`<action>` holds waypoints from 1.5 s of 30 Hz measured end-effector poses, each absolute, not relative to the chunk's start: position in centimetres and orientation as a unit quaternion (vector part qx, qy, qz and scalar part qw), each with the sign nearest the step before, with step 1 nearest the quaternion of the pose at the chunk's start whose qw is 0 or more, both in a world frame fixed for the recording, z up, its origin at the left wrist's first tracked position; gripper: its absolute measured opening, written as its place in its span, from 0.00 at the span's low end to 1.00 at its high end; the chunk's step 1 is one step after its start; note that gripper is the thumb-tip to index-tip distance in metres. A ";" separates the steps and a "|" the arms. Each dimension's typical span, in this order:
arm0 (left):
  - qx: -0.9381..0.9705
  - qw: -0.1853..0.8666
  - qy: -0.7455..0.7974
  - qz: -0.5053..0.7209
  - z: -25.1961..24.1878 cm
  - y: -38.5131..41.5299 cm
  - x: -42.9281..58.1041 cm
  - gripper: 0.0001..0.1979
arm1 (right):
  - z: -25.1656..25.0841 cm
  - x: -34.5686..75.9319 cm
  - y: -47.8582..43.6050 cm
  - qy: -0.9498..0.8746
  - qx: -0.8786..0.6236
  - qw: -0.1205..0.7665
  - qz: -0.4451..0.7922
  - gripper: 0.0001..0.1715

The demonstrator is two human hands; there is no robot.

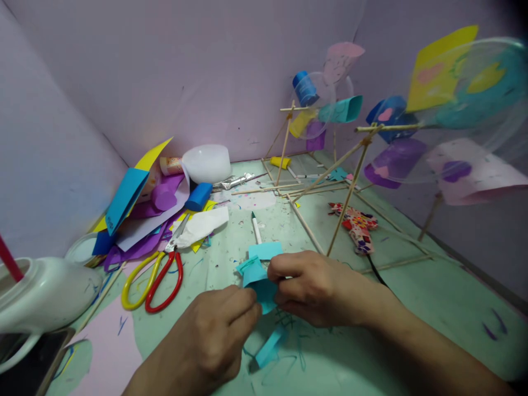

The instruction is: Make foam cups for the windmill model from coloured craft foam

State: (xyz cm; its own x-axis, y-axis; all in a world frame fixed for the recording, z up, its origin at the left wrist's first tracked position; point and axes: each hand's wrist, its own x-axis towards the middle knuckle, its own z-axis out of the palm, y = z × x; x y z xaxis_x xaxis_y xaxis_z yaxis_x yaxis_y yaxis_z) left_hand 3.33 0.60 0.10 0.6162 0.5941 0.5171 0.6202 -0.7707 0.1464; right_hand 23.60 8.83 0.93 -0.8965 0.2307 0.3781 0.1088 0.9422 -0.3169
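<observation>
Between my two hands is a small turquoise paper piece, bent into a curved, cup-like form. My left hand pinches its lower left edge. On the other side, my right hand grips its right edge with fingers closed. A flat turquoise paper strip lies just beyond the piece, and another turquoise strip rests on the table below my hands. Behind them lies a marker with a dark green tip. My fingertips are partly hidden by the paper and the fingers themselves.
Scissors with yellow and red handles lie at left, near a pile of coloured paper and a white bottle. A white teapot-like vessel stands far left. Stick frames with paper wheels and a patterned glue gun occupy the right.
</observation>
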 end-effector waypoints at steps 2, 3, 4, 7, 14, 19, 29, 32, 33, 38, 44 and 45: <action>-0.899 0.022 -0.337 -0.277 0.1 0.6 3.3 0.14 | 1.0 23.6 8.8 -0.963 -0.091 0.207 0.145 0.11; -0.901 0.019 -0.339 -0.271 0.1 0.6 3.3 0.14 | 1.0 23.6 8.8 -0.963 -0.092 0.205 0.146 0.11; -0.901 0.016 -0.342 -0.266 0.1 0.6 3.3 0.14 | 1.0 23.6 8.8 -0.964 -0.093 0.203 0.147 0.11; -0.900 0.017 -0.345 -0.266 0.0 0.6 3.3 0.14 | 1.0 23.5 8.8 -0.964 -0.091 0.199 0.148 0.12; -0.895 0.050 -0.339 -0.286 -0.1 0.6 3.4 0.13 | 1.1 23.4 8.6 -0.967 -0.093 0.192 0.137 0.13; -0.895 0.047 -0.345 -0.279 -0.1 0.5 3.5 0.14 | 0.9 23.4 8.6 -0.968 -0.093 0.199 0.123 0.14; -0.889 0.075 -0.350 -0.284 -0.3 0.5 3.9 0.12 | 0.7 23.4 8.7 -0.966 -0.096 0.205 0.122 0.12; -0.889 0.080 -0.352 -0.283 -0.3 0.5 3.9 0.13 | 0.7 23.4 8.7 -0.967 -0.096 0.201 0.122 0.13; -0.889 0.080 -0.352 -0.280 -0.3 0.5 3.9 0.13 | 0.7 23.4 8.7 -0.967 -0.098 0.199 0.122 0.13; -0.896 0.079 -0.344 -0.270 -0.2 0.5 3.9 0.13 | 0.7 23.3 8.6 -0.968 -0.098 0.200 0.120 0.13; -0.897 0.064 -0.350 -0.263 -0.2 0.5 3.8 0.13 | 0.7 23.3 8.6 -0.969 -0.093 0.196 0.117 0.13; -0.897 0.064 -0.350 -0.264 -0.2 0.5 3.8 0.14 | 0.7 23.3 8.6 -0.969 -0.092 0.199 0.116 0.13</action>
State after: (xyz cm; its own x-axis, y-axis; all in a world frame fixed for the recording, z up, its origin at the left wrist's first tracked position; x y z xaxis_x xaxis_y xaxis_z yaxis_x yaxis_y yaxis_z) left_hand 3.79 0.52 -0.23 0.6163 0.5935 0.5175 0.6612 -0.7470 0.0693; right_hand 23.26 8.61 0.70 -0.9042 0.2243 0.3634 0.1325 0.9563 -0.2605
